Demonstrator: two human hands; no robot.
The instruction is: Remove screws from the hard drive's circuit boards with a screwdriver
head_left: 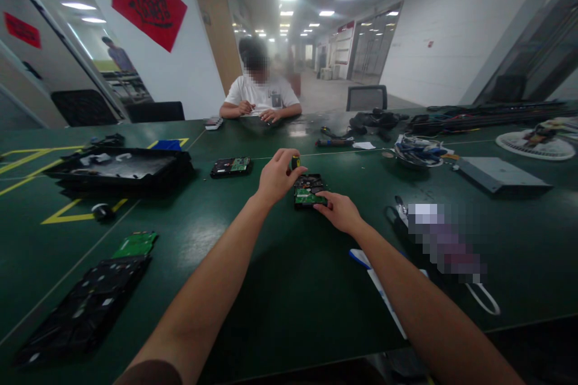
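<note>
A small hard drive (309, 195) with a green circuit board lies on the table in front of me. My left hand (279, 175) is closed around the black and yellow handle of a screwdriver (295, 162), held upright above the drive's far-left side. Its tip is hidden, so contact with the drive cannot be made out. At the drive's near-right edge, my right hand (338, 210) grips it between thumb and fingers. Another hard drive (231, 166) with a green board rests farther left.
Several black drives (85, 301) and a green circuit board (136, 244) lie near left. Behind them is a black tray (121, 168). To the right are a bowl of cables (418, 153), a metal box (501, 174) and a blurred-out item (445, 243). A person (262, 93) sits opposite.
</note>
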